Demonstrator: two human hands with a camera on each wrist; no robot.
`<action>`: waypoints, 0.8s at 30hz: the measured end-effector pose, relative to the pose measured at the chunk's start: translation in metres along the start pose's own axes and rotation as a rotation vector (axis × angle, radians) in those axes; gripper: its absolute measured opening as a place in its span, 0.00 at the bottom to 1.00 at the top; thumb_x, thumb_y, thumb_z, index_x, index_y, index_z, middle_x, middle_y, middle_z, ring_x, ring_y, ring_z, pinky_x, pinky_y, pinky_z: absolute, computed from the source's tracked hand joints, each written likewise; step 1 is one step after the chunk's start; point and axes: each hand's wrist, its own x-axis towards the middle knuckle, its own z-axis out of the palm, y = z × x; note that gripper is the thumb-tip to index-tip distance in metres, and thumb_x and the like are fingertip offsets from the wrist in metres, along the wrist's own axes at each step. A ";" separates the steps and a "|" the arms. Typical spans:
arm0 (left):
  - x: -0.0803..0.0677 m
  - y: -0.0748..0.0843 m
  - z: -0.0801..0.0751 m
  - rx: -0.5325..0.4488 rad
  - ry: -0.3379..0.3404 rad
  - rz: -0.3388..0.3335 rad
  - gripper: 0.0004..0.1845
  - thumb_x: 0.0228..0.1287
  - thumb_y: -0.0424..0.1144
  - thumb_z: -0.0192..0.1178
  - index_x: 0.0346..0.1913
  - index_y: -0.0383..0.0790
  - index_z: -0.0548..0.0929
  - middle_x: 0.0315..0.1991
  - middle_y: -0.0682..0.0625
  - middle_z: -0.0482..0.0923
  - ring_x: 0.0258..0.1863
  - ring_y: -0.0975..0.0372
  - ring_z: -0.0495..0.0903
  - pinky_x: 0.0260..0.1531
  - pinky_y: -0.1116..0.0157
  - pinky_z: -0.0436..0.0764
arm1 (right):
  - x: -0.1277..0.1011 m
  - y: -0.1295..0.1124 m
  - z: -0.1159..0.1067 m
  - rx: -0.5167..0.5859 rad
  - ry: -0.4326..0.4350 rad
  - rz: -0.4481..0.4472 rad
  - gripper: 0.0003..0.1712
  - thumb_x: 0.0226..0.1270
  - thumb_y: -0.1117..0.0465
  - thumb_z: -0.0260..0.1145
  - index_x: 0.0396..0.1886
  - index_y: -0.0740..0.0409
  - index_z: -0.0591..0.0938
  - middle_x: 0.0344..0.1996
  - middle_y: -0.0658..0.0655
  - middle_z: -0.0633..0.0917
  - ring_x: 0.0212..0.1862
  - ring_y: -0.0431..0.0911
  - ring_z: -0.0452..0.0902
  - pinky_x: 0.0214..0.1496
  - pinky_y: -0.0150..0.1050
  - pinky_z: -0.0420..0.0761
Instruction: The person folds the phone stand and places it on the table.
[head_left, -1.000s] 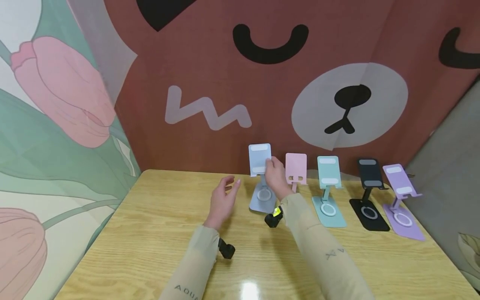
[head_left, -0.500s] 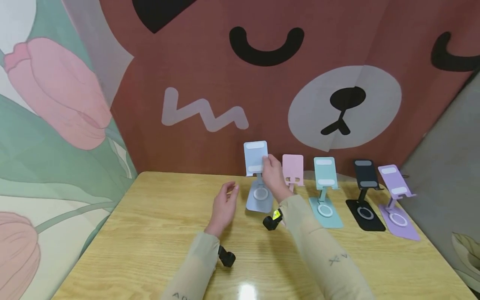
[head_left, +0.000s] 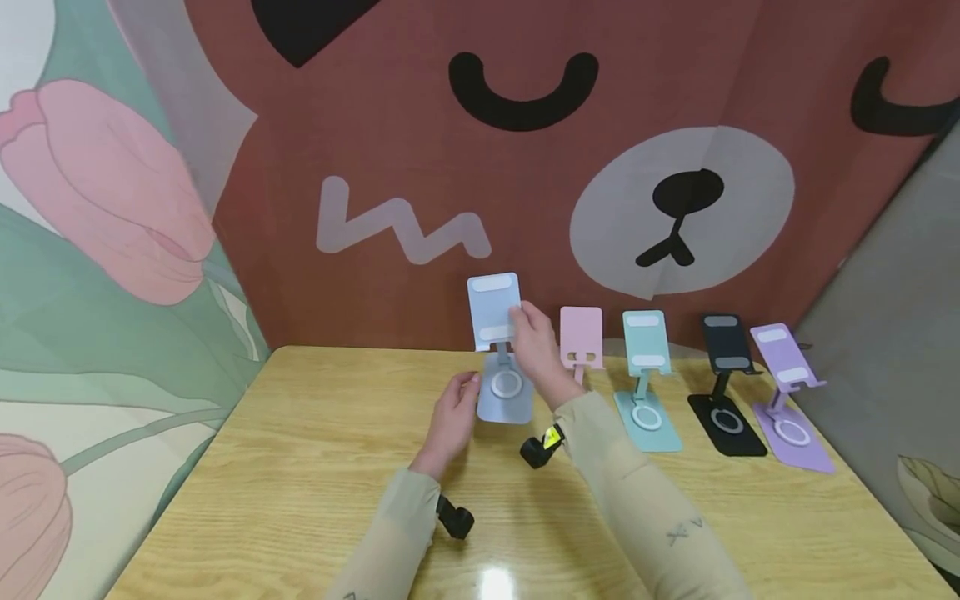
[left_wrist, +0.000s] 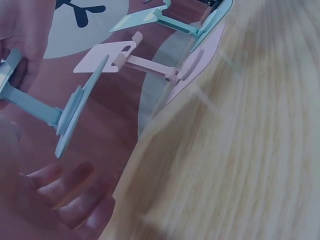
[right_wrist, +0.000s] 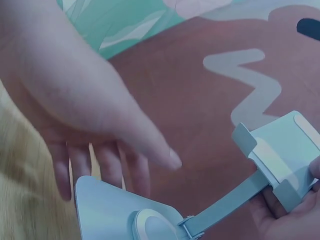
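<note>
A light blue phone stand is held up by my right hand, whose thumb and fingers pinch the right edge of its top plate. Its round-ringed base hangs off the table, seen edge-on in the left wrist view. Beside the base's left edge is my left hand, fingers extended and slightly bent. In the right wrist view, the left hand has its fingers partly behind the base, its thumb apart from the stand; whether the fingers touch it, I cannot tell.
To the right stand a pink phone stand, a teal one, a black one and a purple one in a row on the wooden table. A printed brown curtain hangs behind the table's back edge.
My right hand has brought the blue stand left and slightly toward the left hand. The gap between the left hand and the stand's base has narrowed.
</note>
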 end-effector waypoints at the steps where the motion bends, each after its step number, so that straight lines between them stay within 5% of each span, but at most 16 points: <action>1: 0.000 0.000 0.000 0.003 -0.005 0.003 0.26 0.83 0.51 0.44 0.67 0.33 0.73 0.59 0.39 0.79 0.58 0.49 0.78 0.57 0.49 0.76 | -0.001 -0.001 0.000 0.010 -0.007 -0.003 0.25 0.84 0.51 0.44 0.66 0.61 0.75 0.54 0.61 0.81 0.56 0.52 0.75 0.62 0.50 0.73; 6: -0.001 0.001 0.001 0.003 -0.012 -0.013 0.28 0.83 0.51 0.43 0.65 0.30 0.75 0.61 0.37 0.77 0.62 0.46 0.74 0.62 0.48 0.72 | -0.009 -0.010 0.002 0.061 -0.033 -0.015 0.25 0.85 0.52 0.45 0.68 0.62 0.74 0.60 0.62 0.80 0.63 0.52 0.72 0.68 0.50 0.68; 16: -0.001 0.011 0.003 -0.079 -0.035 -0.132 0.40 0.80 0.62 0.38 0.71 0.25 0.68 0.68 0.32 0.69 0.69 0.42 0.66 0.69 0.46 0.63 | -0.026 -0.026 0.003 0.109 -0.040 -0.075 0.21 0.85 0.52 0.46 0.55 0.60 0.79 0.49 0.60 0.82 0.53 0.51 0.75 0.61 0.50 0.73; 24: -0.003 0.028 0.003 -0.256 -0.051 -0.246 0.35 0.80 0.59 0.40 0.60 0.29 0.79 0.48 0.39 0.82 0.48 0.51 0.81 0.54 0.53 0.77 | -0.037 -0.030 0.003 0.168 -0.009 -0.144 0.18 0.85 0.54 0.47 0.47 0.62 0.78 0.40 0.60 0.78 0.44 0.50 0.72 0.52 0.47 0.73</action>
